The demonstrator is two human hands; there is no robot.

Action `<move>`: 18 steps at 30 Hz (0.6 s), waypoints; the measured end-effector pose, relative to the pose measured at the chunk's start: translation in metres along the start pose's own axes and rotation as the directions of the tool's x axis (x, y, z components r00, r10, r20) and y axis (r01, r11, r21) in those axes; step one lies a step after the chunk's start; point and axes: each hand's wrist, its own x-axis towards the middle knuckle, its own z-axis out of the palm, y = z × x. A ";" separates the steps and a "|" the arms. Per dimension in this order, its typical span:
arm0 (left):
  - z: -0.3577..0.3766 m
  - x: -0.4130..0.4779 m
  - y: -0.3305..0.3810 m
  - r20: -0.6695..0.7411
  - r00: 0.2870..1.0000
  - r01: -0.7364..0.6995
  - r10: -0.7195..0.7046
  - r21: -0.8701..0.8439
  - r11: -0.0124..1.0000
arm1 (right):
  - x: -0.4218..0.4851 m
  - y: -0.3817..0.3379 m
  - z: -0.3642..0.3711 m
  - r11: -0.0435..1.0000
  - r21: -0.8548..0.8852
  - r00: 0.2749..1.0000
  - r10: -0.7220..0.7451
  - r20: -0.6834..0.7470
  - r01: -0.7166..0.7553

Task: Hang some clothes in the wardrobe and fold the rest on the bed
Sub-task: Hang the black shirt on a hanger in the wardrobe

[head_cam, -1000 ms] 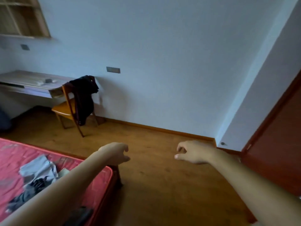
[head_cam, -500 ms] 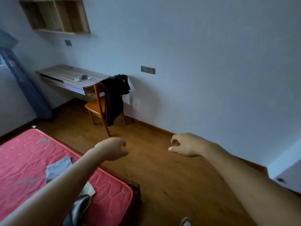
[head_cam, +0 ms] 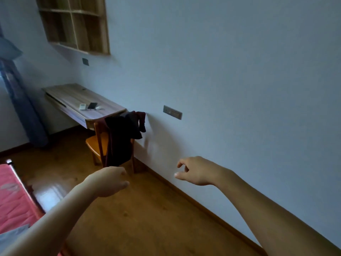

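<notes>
From the head camera, both arms reach out over the wooden floor [head_cam: 144, 218]. The left hand [head_cam: 108, 181] has its fingers softly bent with the knuckles up. It holds nothing and touches nothing. The right hand [head_cam: 196, 170] is loose too. Its thumb and first finger are bent toward each other with a gap between them, and nothing is in that gap.

Dark clothes [head_cam: 122, 137] hang over the back of a wooden chair [head_cam: 96, 143]. The chair stands by the wall, at the right end of a desk [head_cam: 73, 97]. The left hand is near the bottom of the clothes but does not touch them. A grey cloth [head_cam: 11, 235] lies on the red bed [head_cam: 13, 196], at the side edge next to the left arm.

A phone [head_cam: 92, 105], a white remote [head_cam: 82, 106] and a small white thing [head_cam: 98, 108] lie together on the desk, near its right end. A wooden shelf [head_cam: 77, 24] with open boxes hangs on the wall above. The boxes are dim, so I cannot tell what is inside. A blue curtain [head_cam: 22, 108] hangs at the left.
</notes>
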 end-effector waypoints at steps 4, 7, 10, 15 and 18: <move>-0.016 0.083 -0.012 -0.021 1.000 0.015 -0.016 -0.039 0.999 | 0.090 0.015 -0.032 0.999 -0.009 0.999 -0.044 0.025 0.044; -0.024 0.151 -0.036 -0.035 0.999 0.024 -0.026 -0.069 0.997 | 0.163 0.018 -0.047 0.997 -0.011 0.996 -0.072 0.046 0.073; -0.030 0.222 -0.073 -0.042 0.998 0.033 -0.037 -0.079 0.996 | 0.240 0.012 -0.058 0.995 -0.025 0.993 -0.094 0.075 0.096; -0.055 0.330 -0.139 -0.070 0.996 0.049 -0.055 -0.094 0.994 | 0.375 -0.016 -0.082 0.994 -0.027 0.989 -0.104 0.100 0.108; -0.071 0.378 -0.174 -0.076 0.993 0.077 -0.086 -0.121 0.990 | 0.450 -0.036 -0.093 0.991 -0.049 0.985 -0.115 0.132 0.122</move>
